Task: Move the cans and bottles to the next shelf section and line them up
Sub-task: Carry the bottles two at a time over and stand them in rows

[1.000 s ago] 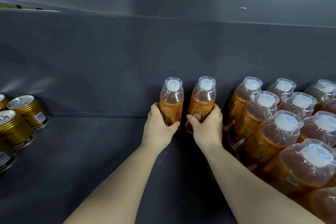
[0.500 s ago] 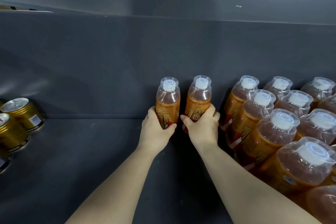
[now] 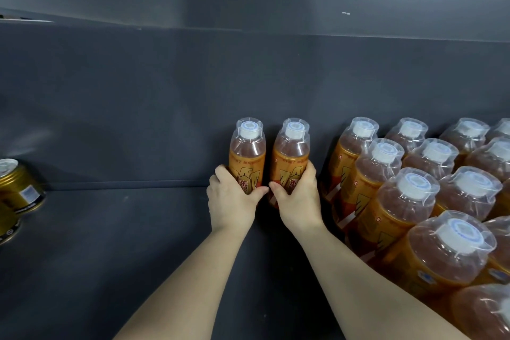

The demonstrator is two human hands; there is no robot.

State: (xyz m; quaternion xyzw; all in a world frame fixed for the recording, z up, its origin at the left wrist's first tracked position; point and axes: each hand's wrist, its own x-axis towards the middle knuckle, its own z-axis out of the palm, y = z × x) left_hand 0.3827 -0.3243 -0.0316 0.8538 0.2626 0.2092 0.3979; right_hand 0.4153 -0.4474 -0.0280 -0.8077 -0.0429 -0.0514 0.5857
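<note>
Head view: two bare forearms reach forward from the lower edge onto a dark grey shelf (image 3: 110, 243), and each hand holds one bottle.

The left hand (image 3: 234, 201) is wrapped round the lower part of the left bottle (image 3: 247, 154). Its fingers curl round the bottle's left side and its thumb lies across the front of the orange label. The right hand (image 3: 296, 199) grips the right bottle (image 3: 289, 154) the same way, mirrored: fingers round the right side, thumb across the front. The two thumb tips point at each other and come very close between the bottles.

Both held bottles stand upright, side by side, with only a thin dark gap between them. Each holds an amber drink and has an orange label and a white cap under a clear plastic cover. They are at the far side of the shelf, close to the grey back panel (image 3: 165, 105). Whether they touch it cannot be told, and the hands hide their bases.

To the right, apart from the right bottle by a clear gap, a block of bottles (image 3: 408, 196) of the same kind stands packed in rows, running from the back panel toward the camera and out past the right edge.

Well apart at the far left edge sits a gold can (image 3: 19, 190) with a silver top, and part of another can shows just below it, cut off by the frame.
</note>
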